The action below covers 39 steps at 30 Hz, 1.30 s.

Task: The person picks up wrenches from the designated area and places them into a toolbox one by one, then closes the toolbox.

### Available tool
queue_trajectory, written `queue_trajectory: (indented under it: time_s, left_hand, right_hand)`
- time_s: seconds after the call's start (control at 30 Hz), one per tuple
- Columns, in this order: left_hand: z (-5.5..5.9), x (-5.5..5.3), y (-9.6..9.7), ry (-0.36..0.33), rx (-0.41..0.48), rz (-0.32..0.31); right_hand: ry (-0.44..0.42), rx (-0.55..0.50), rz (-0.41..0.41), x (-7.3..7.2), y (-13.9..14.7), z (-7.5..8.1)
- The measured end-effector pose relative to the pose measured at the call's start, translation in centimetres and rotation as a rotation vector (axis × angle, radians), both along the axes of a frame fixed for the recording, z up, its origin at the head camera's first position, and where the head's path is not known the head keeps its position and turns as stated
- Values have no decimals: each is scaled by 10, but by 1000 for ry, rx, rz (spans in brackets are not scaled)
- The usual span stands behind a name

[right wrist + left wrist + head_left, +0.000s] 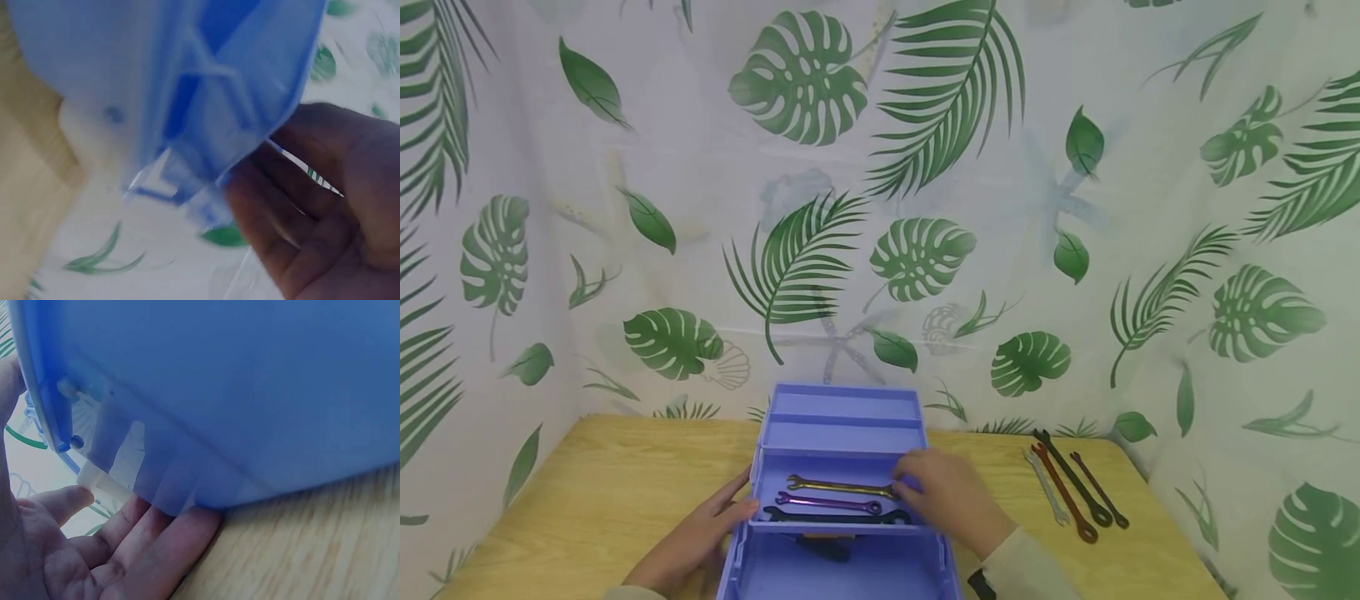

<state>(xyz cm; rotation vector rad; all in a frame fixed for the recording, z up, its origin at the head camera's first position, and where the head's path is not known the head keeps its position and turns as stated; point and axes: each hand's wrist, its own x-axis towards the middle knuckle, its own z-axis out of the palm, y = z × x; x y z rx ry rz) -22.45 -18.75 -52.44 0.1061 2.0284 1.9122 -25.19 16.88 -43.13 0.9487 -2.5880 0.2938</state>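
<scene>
A blue-purple toolbox [842,571] stands unfolded on the table, its trays stepped upward. The left hand [703,525] grips its left side, thumb on the edge of the middle tray [850,462]; in the left wrist view its other fingers [181,550] lie against the box wall. In that tray lie a gold wrench [842,486], a purple wrench [827,502] and a dark green wrench [835,517]. Reaching over the tray's right side, the right hand [951,496] pinches the gold wrench's right end. In the right wrist view the tray wall hides its fingertips.
Several wrenches lie at the table's right: a silver wrench [1047,487], an orange-red wrench [1065,493], a dark green wrench [1072,477] and a dark red wrench [1099,490]. Below the middle tray, a dark object [823,547] sits partly hidden. A leaf-patterned sheet [940,350] hangs behind.
</scene>
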Motion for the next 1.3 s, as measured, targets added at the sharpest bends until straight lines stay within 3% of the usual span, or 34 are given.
queue_trajectory:
  time_s: [0.17,0.27,0.37,0.63,0.87,1.3]
  left_hand:
    - [2,0,0,-7,11,-21]
    - [2,1,-1,-4,28,-43]
    - [3,1,-1,-7,31,-46]
    - [3,3,-1,-36,54,-42]
    - [3,1,-1,-15,27,-18]
    - [4,2,0,-13,24,-35]
  right_hand:
    - [110,-239,-93,4,31,-18]
    - [159,-315,-142,4,50,-29]
    - [153,-364,-166,5,62,-36]
    - [132,-352,-157,6,68,-43]
    - [132,-330,-181,7,66,-43]
    - [92,-300,-212,6,66,-48]
